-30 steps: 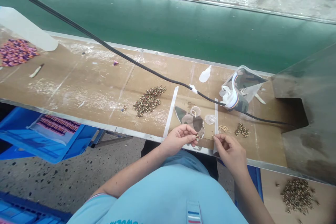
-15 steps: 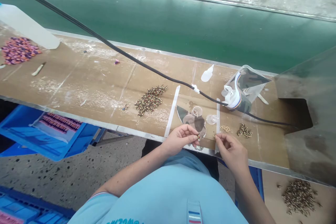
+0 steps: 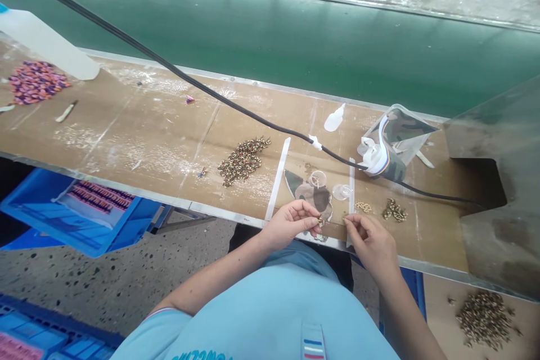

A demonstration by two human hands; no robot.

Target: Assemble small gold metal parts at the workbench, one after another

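My left hand [image 3: 295, 220] pinches a small dark and gold piece [image 3: 320, 221] at the bench's front edge. To its right, my right hand [image 3: 371, 239] has its thumb and forefinger pressed together; what they hold is too small to make out. Just beyond my hands, two small clear cups [image 3: 317, 179] [image 3: 341, 192] stand on and beside a camouflage-patterned scrap [image 3: 307, 193]. Small tan pieces [image 3: 363, 207] and a little heap of dark and cream pieces [image 3: 394, 210] lie past my right hand. A larger heap of similar pieces [image 3: 240, 162] is off to the left.
A black cable [image 3: 253, 117] crosses above the cardboard-covered bench [image 3: 156, 152]. An open camouflage bag [image 3: 396, 140] stands at the right, near a metal panel [image 3: 502, 129]. Farther left are a white bottle [image 3: 50, 45] and pink-purple pieces [image 3: 37, 82]. Blue crates [image 3: 97, 236] sit below.
The view has shifted slightly. My left hand stays almost in place with its small piece, and my right fingertips have moved very little.
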